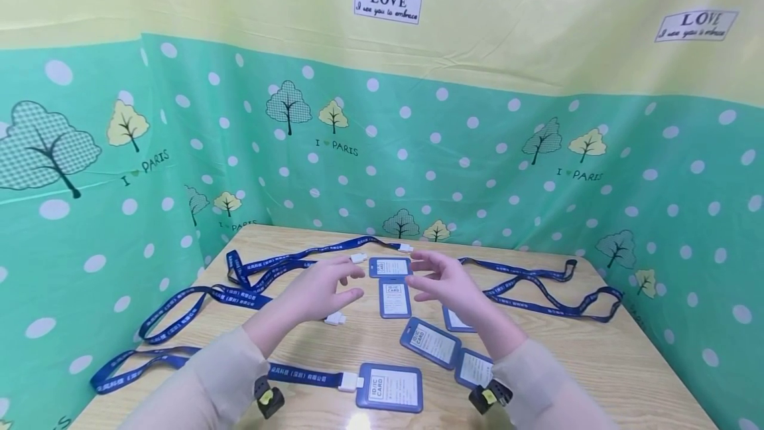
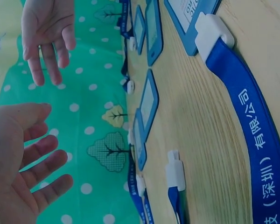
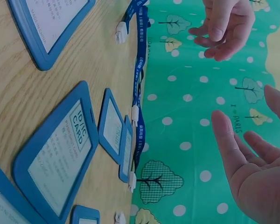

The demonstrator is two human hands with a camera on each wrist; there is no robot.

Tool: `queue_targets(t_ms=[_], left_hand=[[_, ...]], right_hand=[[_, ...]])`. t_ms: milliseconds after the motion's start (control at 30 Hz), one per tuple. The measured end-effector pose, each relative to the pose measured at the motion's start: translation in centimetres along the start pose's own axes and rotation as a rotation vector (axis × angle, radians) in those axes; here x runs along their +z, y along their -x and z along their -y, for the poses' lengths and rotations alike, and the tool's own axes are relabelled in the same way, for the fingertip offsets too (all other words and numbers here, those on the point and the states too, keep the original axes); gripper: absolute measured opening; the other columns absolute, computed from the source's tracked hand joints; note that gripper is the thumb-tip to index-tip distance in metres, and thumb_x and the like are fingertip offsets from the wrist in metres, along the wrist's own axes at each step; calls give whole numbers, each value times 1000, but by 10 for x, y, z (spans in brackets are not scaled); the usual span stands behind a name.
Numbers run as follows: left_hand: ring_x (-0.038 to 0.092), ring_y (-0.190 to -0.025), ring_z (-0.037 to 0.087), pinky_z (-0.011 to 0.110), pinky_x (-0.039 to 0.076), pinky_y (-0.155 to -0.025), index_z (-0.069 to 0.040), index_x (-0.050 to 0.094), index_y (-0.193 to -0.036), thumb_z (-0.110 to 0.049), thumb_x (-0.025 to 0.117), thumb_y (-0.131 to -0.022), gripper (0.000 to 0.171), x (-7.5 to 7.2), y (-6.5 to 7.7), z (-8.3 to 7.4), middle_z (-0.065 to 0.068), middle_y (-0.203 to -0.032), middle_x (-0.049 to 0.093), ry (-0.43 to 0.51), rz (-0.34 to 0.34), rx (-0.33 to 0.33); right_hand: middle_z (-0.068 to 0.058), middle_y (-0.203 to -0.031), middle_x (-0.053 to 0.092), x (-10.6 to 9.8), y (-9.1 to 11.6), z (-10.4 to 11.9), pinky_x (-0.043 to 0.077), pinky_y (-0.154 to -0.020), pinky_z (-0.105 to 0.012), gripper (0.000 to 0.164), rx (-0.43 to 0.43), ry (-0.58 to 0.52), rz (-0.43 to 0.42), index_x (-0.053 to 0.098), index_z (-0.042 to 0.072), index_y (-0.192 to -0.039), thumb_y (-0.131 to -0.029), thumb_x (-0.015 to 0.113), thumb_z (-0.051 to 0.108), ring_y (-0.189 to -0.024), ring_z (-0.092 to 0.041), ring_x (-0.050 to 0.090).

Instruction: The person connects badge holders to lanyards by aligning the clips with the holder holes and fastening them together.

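Observation:
My left hand (image 1: 322, 289) is held over the table's middle with relaxed fingers and nothing in them. Facing it, my right hand (image 1: 449, 284) is likewise relaxed, and no object touches its fingers. Between and beyond the hands lie two blue ID card holders, one lengthwise (image 1: 395, 298) and one crosswise (image 1: 390, 267). Nearer me, a tilted card holder (image 1: 431, 342) lies against another (image 1: 475, 369). A further card holder (image 1: 456, 321) is partly hidden by my right forearm. At the front, a card holder (image 1: 389, 388) is joined by a white clip (image 1: 348, 381) to a blue lanyard (image 1: 304, 375).
Several blue lanyards with white lettering lie on the left, including a looped one (image 1: 173, 317) and a far one (image 1: 292, 257). More lanyard (image 1: 549, 307) spreads over the right side. A patterned green and yellow curtain (image 1: 453, 171) encloses the wooden table (image 1: 334, 350) behind and at both sides.

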State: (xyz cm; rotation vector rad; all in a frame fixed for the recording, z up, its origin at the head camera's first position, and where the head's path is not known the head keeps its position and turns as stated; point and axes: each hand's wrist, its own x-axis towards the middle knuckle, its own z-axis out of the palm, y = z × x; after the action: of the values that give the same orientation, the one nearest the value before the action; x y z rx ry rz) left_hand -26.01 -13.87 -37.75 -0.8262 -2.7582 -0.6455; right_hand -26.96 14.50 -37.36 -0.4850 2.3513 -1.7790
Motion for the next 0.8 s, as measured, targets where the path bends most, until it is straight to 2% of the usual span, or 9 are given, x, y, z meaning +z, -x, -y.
queue_targets(t_ms=[133,367,567,800], left_hand=[[64,-100,9,27,55,-80,-23,71,-124,-37,72,-96,31,6,-2,5,-8,-118,68,-13,32,-23],[65,-102,14,30,56,-84,-21,71,-123,-37,73,-95,33,15,-2,18,-5,-119,68,-36,85,-96],[66,-103,19,34,56,-85,-18,72,-122,-33,74,-94,32,21,0,27,-2,-119,68,4,161,-130],[67,-105,24,42,57,-88,-14,72,-123,-28,77,-91,35,28,5,33,2,-122,67,26,214,-152]], right_hand=[[-12,-138,60,4,-5,-9,60,-84,-43,65,22,-10,11,51,14,-147,-91,79,30,-114,-28,64],[-12,-134,61,10,-9,-21,60,-86,-44,66,64,-13,31,51,11,-146,-91,79,32,-113,-28,65],[-15,-133,61,16,-13,-29,60,-84,-43,63,79,-1,73,52,8,-144,-92,77,33,-113,-29,65],[-22,-135,59,25,-14,-37,60,-85,-45,60,88,49,104,56,8,-141,-91,78,33,-110,-27,66]])
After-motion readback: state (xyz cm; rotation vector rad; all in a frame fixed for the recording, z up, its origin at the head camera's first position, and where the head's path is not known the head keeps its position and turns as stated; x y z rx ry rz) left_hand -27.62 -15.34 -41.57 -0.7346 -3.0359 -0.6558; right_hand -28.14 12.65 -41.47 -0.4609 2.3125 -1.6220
